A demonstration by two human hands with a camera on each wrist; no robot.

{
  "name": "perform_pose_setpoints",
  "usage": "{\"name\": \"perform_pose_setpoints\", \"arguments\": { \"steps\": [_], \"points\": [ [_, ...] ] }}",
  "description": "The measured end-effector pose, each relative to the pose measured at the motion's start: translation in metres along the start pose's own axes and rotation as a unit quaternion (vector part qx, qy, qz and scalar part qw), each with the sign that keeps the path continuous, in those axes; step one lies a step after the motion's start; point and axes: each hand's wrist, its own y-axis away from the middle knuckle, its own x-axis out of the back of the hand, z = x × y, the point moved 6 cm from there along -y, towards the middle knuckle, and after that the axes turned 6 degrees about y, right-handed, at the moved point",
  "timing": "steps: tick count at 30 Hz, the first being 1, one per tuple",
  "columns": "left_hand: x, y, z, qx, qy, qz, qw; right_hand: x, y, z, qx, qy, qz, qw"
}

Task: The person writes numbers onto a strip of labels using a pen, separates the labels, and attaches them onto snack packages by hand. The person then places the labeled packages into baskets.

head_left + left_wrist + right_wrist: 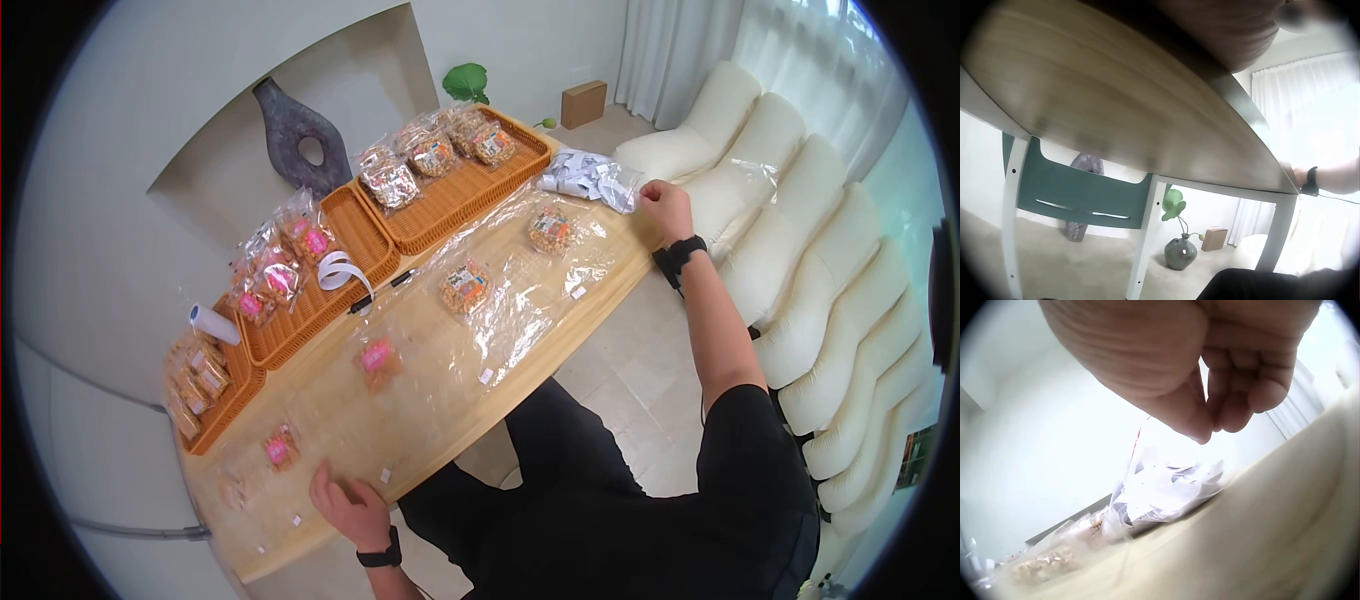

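My right hand (667, 210) is at the table's far right end, beside a clear bag of white paper slips (590, 180). In the right wrist view, the thumb and fingertips meet at the top of the bag (1163, 487) and appear to pinch its clear edge. My left hand (355, 510) rests near the table's front edge with fingers loosely bent, holding nothing visible. Clear film lies over the table, with two round snack packs (464, 288) (550, 230) and pink-labelled packs (377, 362) (281, 447) in a row. Small white slips (486, 376) lie along the front edge.
Wicker trays (430, 235) with bagged snacks line the table's back edge. A white paper strip (338, 270), a black pen (401, 278) and a white roll (213, 324) are there too. Cream cushioned seating (790, 250) stands to the right.
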Motion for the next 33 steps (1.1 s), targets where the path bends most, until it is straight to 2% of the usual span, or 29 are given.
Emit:
{"name": "perform_pose_setpoints", "arguments": {
  "steps": [6, 8, 14, 20, 23, 24, 25, 26, 27, 28, 29, 31, 33],
  "points": [
    [-0.001, 0.001, -0.002, -0.006, 0.002, -0.006, 1.000, -0.014, -0.008, -0.013, 0.036, 0.059, -0.031, 0.997],
    [-0.002, 0.001, -0.002, -0.011, -0.003, -0.009, 1.000, -0.017, -0.008, -0.022, 0.080, 0.102, -0.053, 0.990],
    [-0.002, 0.001, -0.001, -0.009, -0.002, -0.008, 1.000, -0.025, -0.002, -0.032, 0.130, 0.146, -0.103, 0.975],
    [-0.002, 0.001, 0.001, -0.008, -0.002, 0.002, 1.000, -0.036, -0.005, -0.026, 0.135, 0.180, -0.139, 0.964],
    [-0.002, 0.001, 0.004, 0.001, -0.031, 0.016, 0.999, -0.034, 0.000, -0.027, 0.126, 0.154, -0.161, 0.967],
    [-0.006, 0.001, 0.004, -0.017, -0.028, 0.023, 0.999, -0.037, 0.000, -0.026, 0.114, 0.183, -0.170, 0.961],
    [-0.006, 0.001, 0.002, -0.028, -0.035, 0.033, 0.998, -0.040, 0.001, -0.021, 0.132, 0.162, -0.121, 0.970],
    [-0.006, -0.001, 0.000, -0.025, -0.021, 0.028, 0.999, -0.043, 0.003, -0.018, 0.187, 0.133, -0.057, 0.972],
    [-0.008, -0.003, -0.002, -0.021, -0.008, 0.025, 0.999, -0.046, 0.001, -0.014, 0.164, 0.136, -0.099, 0.972],
    [-0.010, -0.003, -0.007, -0.017, -0.003, 0.030, 0.999, -0.044, 0.002, -0.019, 0.155, 0.156, -0.105, 0.970],
    [-0.011, -0.002, -0.010, -0.014, 0.002, 0.035, 0.999, -0.049, -0.006, -0.003, 0.180, 0.144, -0.093, 0.969],
    [-0.009, 0.000, -0.008, 0.008, 0.010, 0.040, 0.999, -0.059, -0.030, 0.037, 0.165, 0.167, -0.126, 0.964],
    [-0.004, 0.001, -0.009, 0.008, 0.010, 0.055, 0.998, -0.055, -0.038, 0.045, 0.195, 0.152, -0.099, 0.964]
  ]
}}
